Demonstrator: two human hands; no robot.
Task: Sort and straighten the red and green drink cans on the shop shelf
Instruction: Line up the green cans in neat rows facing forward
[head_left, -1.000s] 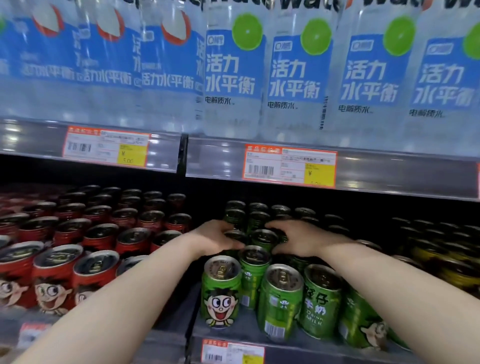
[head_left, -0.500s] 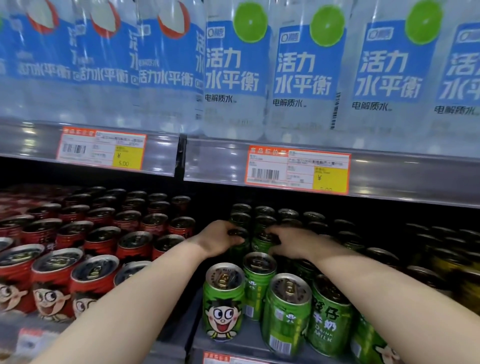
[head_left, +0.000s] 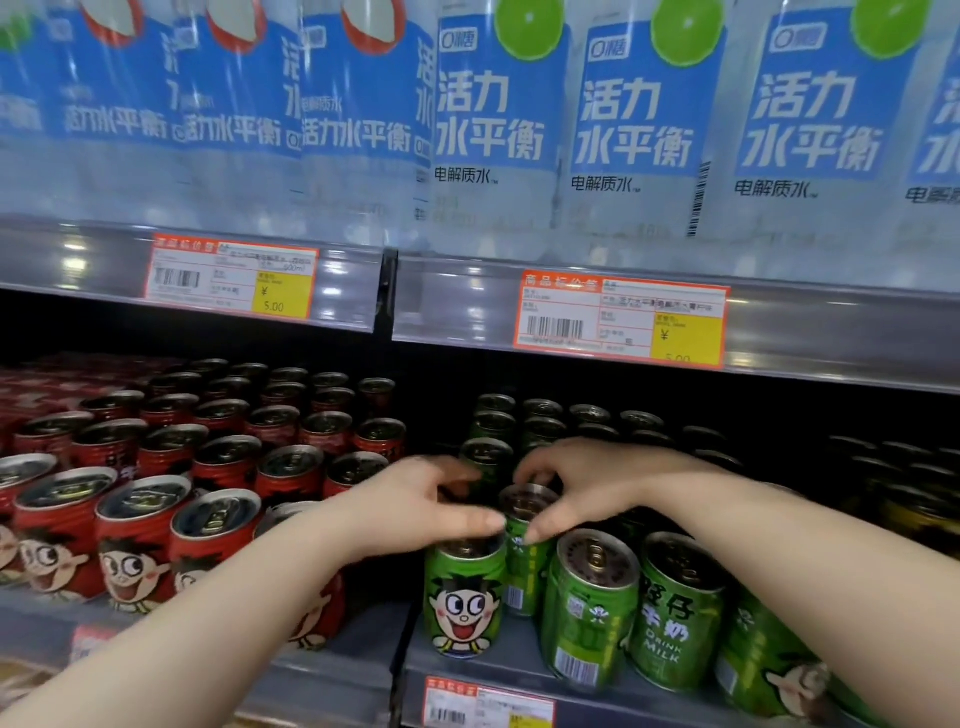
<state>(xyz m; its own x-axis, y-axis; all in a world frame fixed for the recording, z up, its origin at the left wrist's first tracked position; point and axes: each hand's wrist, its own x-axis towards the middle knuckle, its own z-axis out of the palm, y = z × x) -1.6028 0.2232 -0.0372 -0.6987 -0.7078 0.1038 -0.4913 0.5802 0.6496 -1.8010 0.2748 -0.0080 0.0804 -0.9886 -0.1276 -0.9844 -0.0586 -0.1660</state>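
Head view — right hand (head_left: 597, 483) pinches a green can (head_left: 525, 564) by its rim; left hand (head_left: 410, 509) half-curled beside it, hold unclear. Rigid, smooth, likely full — grip the sidewall.

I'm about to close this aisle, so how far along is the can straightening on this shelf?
Done: the red cans stand in even rows, front faces forward. In hand: the right hand pinches a second-row green can, with the left hand beside it. Left: the front green cans to its right are turned different ways, with a barcode and text showing.
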